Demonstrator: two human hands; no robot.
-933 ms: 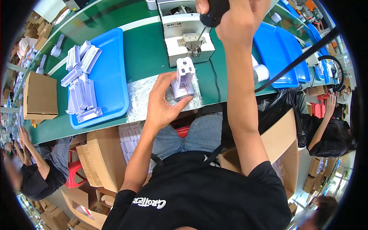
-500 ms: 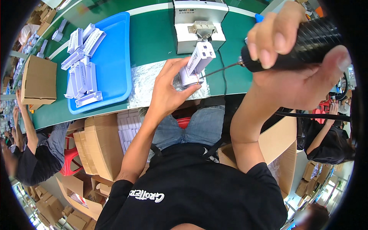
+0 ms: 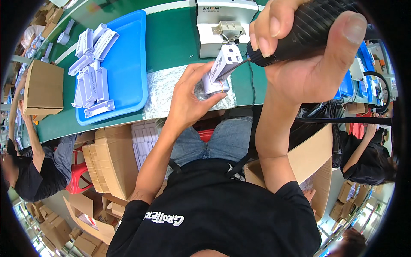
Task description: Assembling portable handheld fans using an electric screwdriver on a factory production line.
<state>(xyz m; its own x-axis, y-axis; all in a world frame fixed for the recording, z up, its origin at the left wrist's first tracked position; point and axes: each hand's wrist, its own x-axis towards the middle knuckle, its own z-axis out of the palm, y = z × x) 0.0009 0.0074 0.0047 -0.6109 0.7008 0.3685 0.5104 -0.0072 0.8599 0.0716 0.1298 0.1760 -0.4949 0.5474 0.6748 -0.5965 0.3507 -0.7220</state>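
My left hand (image 3: pixel 188 94) grips a white plastic fan housing (image 3: pixel 216 87) by its round end, thumb on the near side and fingers on the far side. The housing stands on the bench, its squared end tilted up and away, with a thin reddish wire at the round end. In my right hand (image 3: pixel 299 79) is a black electric screwdriver (image 3: pixel 306 32), raised to the right. Its thin bit (image 3: pixel 239 64) slants down left to the open side of the housing; I cannot tell what the tip touches.
Behind the housing stands a white machine (image 3: pixel 218 40) with a metal bracket. A blue tray (image 3: pixel 124 73) at the left holds several white housings (image 3: pixel 92 81). Bubble wrap (image 3: pixel 160 94) lies on the green bench (image 3: pixel 169 38). Open cartons (image 3: pixel 113 158) flank my legs; other people sit at both sides.
My right hand and the screwdriver have moved left and slightly up, and the bit has shifted from the round end towards the housing's middle. The left hand keeps its grip, almost still.
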